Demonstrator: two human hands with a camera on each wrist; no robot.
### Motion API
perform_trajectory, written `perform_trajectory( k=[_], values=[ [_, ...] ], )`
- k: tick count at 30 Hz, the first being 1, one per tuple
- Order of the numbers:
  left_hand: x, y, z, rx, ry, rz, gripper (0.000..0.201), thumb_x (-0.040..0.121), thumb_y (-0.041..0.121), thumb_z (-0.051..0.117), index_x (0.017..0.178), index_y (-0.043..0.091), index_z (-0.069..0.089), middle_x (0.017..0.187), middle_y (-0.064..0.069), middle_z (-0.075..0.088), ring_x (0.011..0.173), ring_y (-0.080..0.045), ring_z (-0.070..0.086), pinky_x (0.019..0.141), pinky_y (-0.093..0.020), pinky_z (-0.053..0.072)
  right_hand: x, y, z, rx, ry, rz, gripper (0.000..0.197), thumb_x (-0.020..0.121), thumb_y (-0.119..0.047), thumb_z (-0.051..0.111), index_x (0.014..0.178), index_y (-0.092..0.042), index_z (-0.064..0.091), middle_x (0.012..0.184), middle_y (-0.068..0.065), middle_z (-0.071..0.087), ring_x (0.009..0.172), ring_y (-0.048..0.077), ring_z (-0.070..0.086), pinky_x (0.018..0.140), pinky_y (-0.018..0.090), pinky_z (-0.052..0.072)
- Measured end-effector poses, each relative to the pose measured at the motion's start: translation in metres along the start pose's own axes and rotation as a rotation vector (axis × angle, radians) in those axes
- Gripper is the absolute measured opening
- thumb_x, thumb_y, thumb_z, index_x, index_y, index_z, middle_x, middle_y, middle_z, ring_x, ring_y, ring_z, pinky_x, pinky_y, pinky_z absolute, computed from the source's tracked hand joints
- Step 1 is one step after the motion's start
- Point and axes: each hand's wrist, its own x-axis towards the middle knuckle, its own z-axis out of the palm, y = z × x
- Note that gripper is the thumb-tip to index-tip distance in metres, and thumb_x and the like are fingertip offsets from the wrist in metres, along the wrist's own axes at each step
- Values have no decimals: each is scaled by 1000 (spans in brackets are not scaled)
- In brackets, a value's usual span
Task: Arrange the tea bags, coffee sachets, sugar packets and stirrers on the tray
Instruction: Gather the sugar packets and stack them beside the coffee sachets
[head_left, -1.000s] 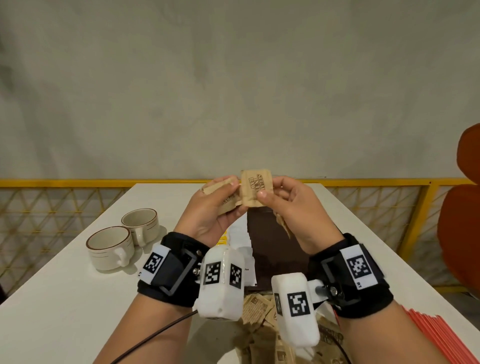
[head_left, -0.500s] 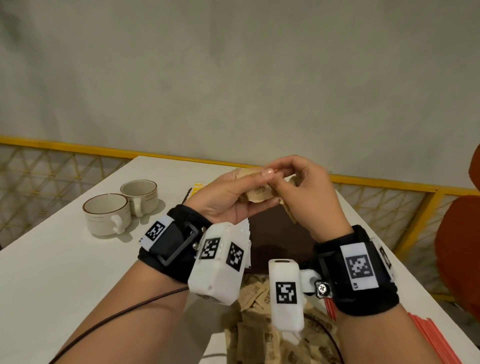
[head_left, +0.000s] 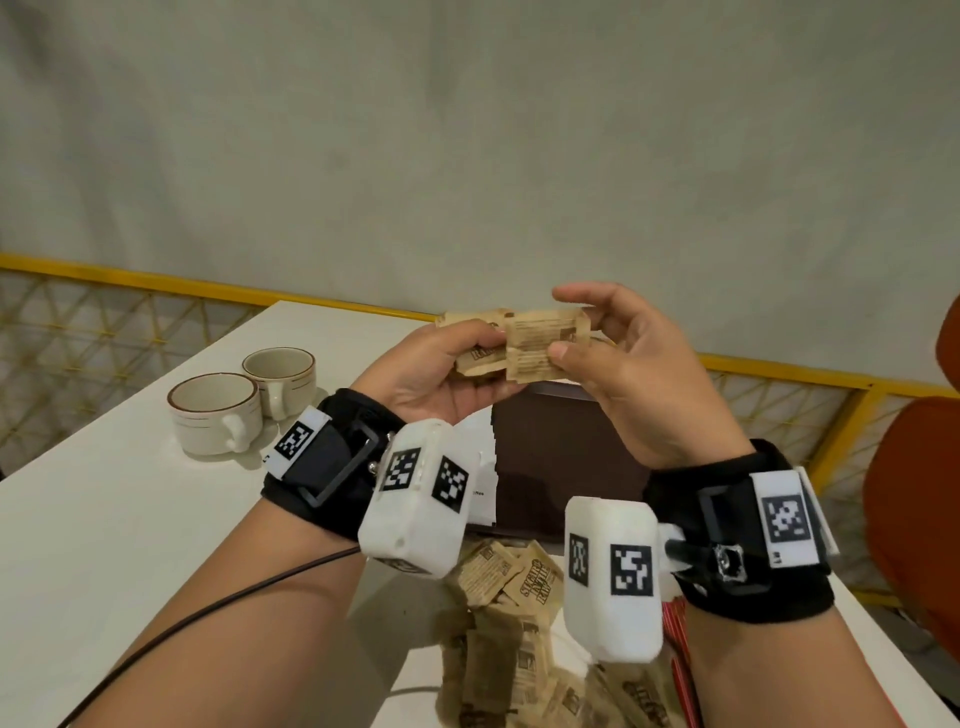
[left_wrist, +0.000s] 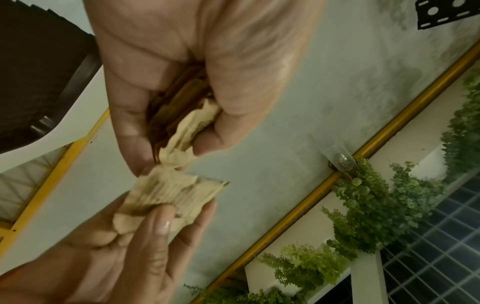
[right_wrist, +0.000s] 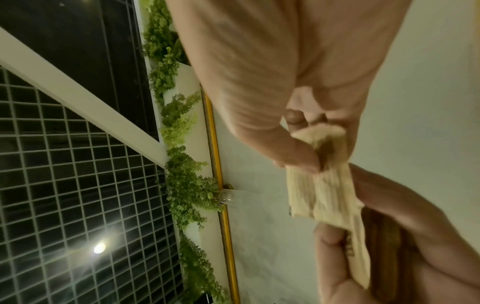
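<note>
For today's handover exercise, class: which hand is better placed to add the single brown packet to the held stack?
The right hand. It pinches one loose sugar packet beside the left hand, which already grips a stack of packets and so probably cannot fetch.

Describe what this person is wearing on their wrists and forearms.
Both forearms are bare, no sleeves. Each wrist carries a wide black strap, left and right, with a white tag printed with a black square-pattern marker. A white rounded camera box with two such markers hangs under each wrist. A thin dark cable runs along the left forearm.
</note>
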Motion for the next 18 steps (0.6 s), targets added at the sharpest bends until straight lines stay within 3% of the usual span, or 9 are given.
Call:
perform_trajectory(
  k=[4, 8, 11, 15, 18],
  values=[
    [-1, 0, -1, 43, 26, -11, 22, 94, 17, 51, 106, 2, 63, 92, -15, 70, 78, -21, 71, 62, -26, 58, -1, 0, 3, -88, 58, -41, 23, 84, 6, 64, 92, -15, 65, 85, 6, 63, 73, 13, 64, 64, 24, 55],
    [1, 0, -1, 41, 33, -35, 28, 93, 22, 55, 110, 1, 62, 94, -18, 69, 80, -26, 70, 61, -25, 59, 1, 0, 3, -139, 169, -145, 21, 82, 2, 68, 84, -19, 65, 75, -5, 65, 62, 5, 58, 54, 15, 44],
    [1, 0, -1, -21, 45, -26, 29, 82, 21, 62, 104, 1, 63, 85, -17, 69, 77, -26, 70, 63, -27, 59, 0, -1, 1, -151, 135, -197, 24, 82, 6, 67, 82, -18, 67, 82, 0, 68, 63, 10, 58, 58, 17, 45],
    [1, 0, -2, -74, 13, 2, 41, 70, 21, 68, 105, 0, 61, 92, -16, 70, 81, -24, 71, 67, -28, 59, 0, 1, 1, -129, 68, -143, 24, 87, 10, 56, 79, -9, 68, 87, 4, 73, 81, 12, 68, 71, 21, 52],
    [1, -1, -3, -28, -9, 21, 45, 74, 15, 66, 116, -3, 59, 103, -17, 69, 89, -22, 70, 74, -29, 59, 1, 3, 3, -145, 105, -113, 14, 82, 2, 68, 79, -12, 70, 88, 2, 73, 81, 15, 69, 76, 26, 55]
  ],
)
